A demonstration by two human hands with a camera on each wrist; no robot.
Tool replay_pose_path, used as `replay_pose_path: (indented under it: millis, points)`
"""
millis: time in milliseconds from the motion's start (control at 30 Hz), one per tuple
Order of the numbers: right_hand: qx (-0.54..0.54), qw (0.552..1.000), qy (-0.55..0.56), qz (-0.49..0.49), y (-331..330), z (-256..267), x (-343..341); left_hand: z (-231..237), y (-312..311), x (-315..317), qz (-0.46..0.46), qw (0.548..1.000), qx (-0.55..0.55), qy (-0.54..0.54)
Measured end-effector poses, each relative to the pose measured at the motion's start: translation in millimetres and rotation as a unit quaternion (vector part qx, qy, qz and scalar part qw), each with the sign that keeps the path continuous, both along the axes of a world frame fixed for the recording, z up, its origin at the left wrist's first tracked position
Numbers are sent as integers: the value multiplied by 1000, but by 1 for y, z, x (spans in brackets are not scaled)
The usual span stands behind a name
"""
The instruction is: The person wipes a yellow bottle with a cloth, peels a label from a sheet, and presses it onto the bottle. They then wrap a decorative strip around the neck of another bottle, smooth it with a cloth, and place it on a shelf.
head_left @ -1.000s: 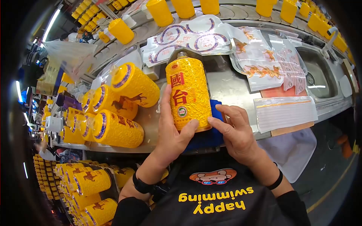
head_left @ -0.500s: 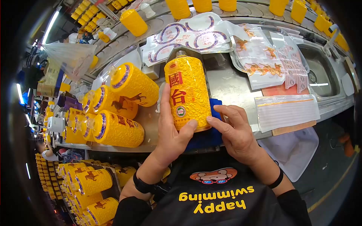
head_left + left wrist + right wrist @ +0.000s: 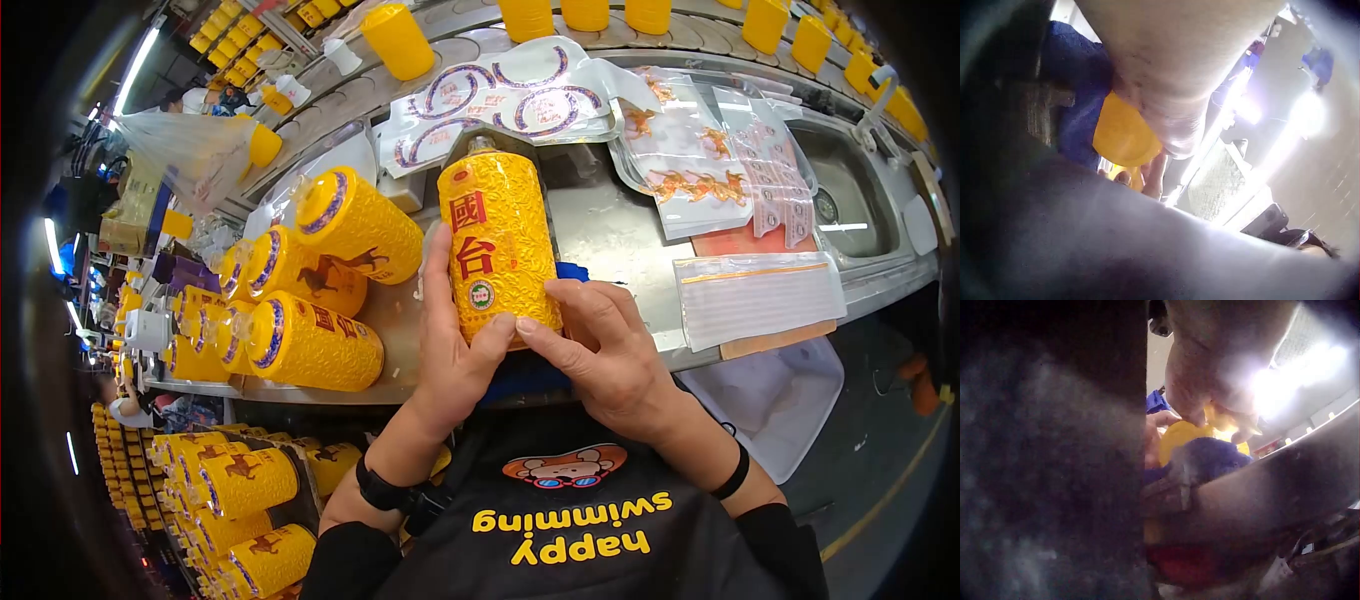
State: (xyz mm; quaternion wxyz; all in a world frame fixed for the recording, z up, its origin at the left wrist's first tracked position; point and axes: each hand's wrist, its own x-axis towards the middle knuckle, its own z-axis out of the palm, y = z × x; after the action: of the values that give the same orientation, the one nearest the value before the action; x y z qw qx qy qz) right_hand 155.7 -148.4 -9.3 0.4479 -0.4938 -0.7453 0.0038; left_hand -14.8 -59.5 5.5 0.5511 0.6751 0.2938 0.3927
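Observation:
A yellow embossed bottle (image 3: 505, 235) with large red characters and a small round green-edged emblem leans away from me, its clear neck at the far end. My left hand (image 3: 440, 345) grips its left side, with the thumb across the lower front. At the lower right, my right hand (image 3: 615, 365) holds the bottle's edge, its thumb on the front beside the left thumb and its index finger along the side. A blue cloth (image 3: 525, 385) lies beneath. The bottle's rounded yellow base (image 3: 1124, 134) shows below the hand in the left wrist view.
Several finished-looking yellow bottles (image 3: 315, 345) stand at the left. Sticker sheets with purple arcs (image 3: 490, 105) lie behind, horse sticker sheets (image 3: 690, 150) to the right, near a white pad (image 3: 760, 300) and a sink (image 3: 850, 200). A conveyor (image 3: 460, 60) carries yellow bottles along the back.
My right hand has shifted left, and its thumb has come onto the bottle's lower front beside my left thumb. My left hand keeps its grip. Bottles on the conveyor have moved right.

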Motion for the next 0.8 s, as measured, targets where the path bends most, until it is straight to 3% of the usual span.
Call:
replay_pose_path:
  millis: [100, 200, 233, 300, 400, 633, 800]
  points:
    - [-12, 1000, 8, 7, -1, 2, 1, 1, -2, 2, 3, 1000, -10, -16]
    - [-5, 998, 58, -14, -2, -3, 6, -5, 0, -8, 44, 979, 197, 40]
    - [1, 998, 65, -18, -2, -2, 8, -3, 0, -13, 52, 942, 320, 80]
    - [8, 996, 78, -28, -4, -1, 11, 4, -2, -22, 64, 821, 546, 156]
    - [1, 996, 85, -17, -5, -1, 13, -4, -4, -21, 43, 766, 619, 165]
    - [-26, 996, 44, -80, -14, -17, 28, -21, -12, -34, 48, 753, 636, 162]
    - [-75, 984, -68, -147, -14, -18, 23, -32, -15, -54, 80, 800, 575, 153]
